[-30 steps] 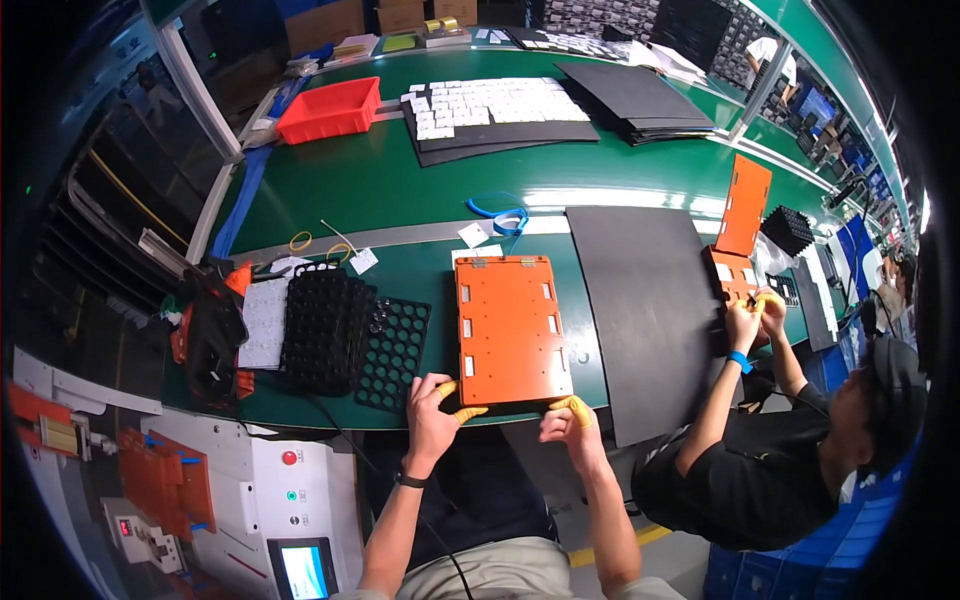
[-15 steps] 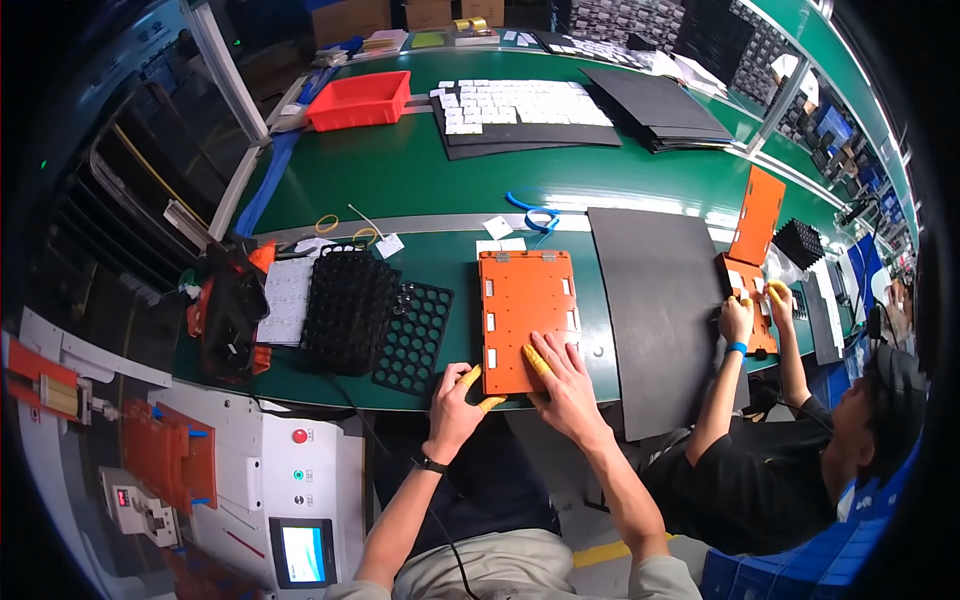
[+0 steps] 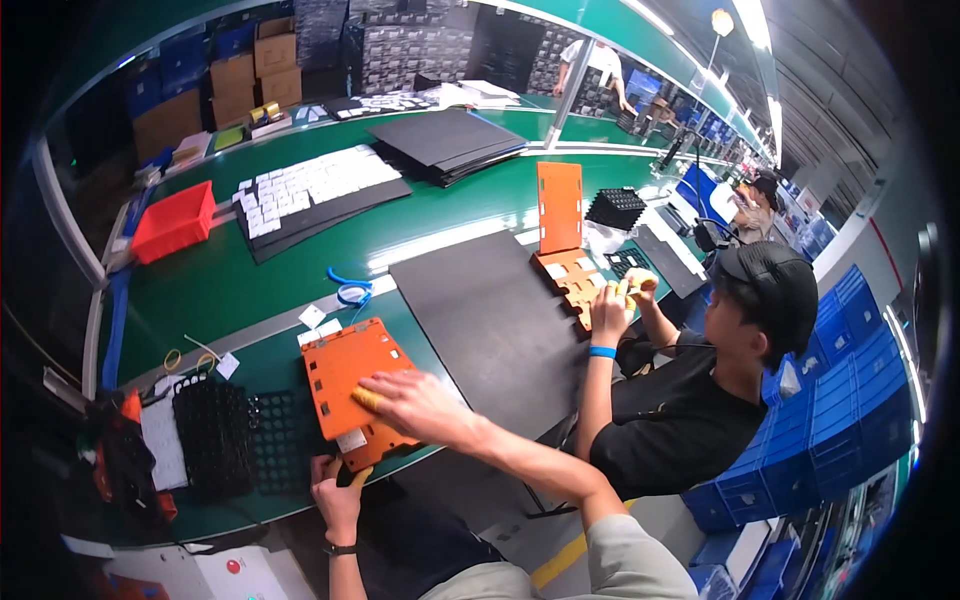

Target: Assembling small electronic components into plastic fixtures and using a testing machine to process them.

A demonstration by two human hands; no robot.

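Observation:
An orange hinged box (image 3: pixel 340 370) rests on the near part of the green bench. Its flat lid is tilted slightly up at the near side, and a white piece (image 3: pixel 351 439) shows in the gap. Across the lid lies my right hand (image 3: pixel 415 405), fingers stretched out and a yellow cot on a fingertip. My left hand (image 3: pixel 338 495) grips the box's near left corner, with curled fingers and yellow cots. Part of its grip is hidden under the edge. Just beyond the box are small white cards (image 3: pixel 312 316) and a blue band (image 3: pixel 354 292).
Black trays (image 3: pixel 215 430) stand left of the box. On the right lies a dark mat (image 3: pixel 490 320); beyond it a co-worker (image 3: pixel 690 390) handles another orange box (image 3: pixel 572 285). A red bin (image 3: pixel 173 222), white cards (image 3: pixel 310 190) and black sheets (image 3: pixel 445 145) sit farther back.
The view has swung right, so the bench appears shifted left and tilted. The box's lid has come up at its near side, and my right hand lies farther across it.

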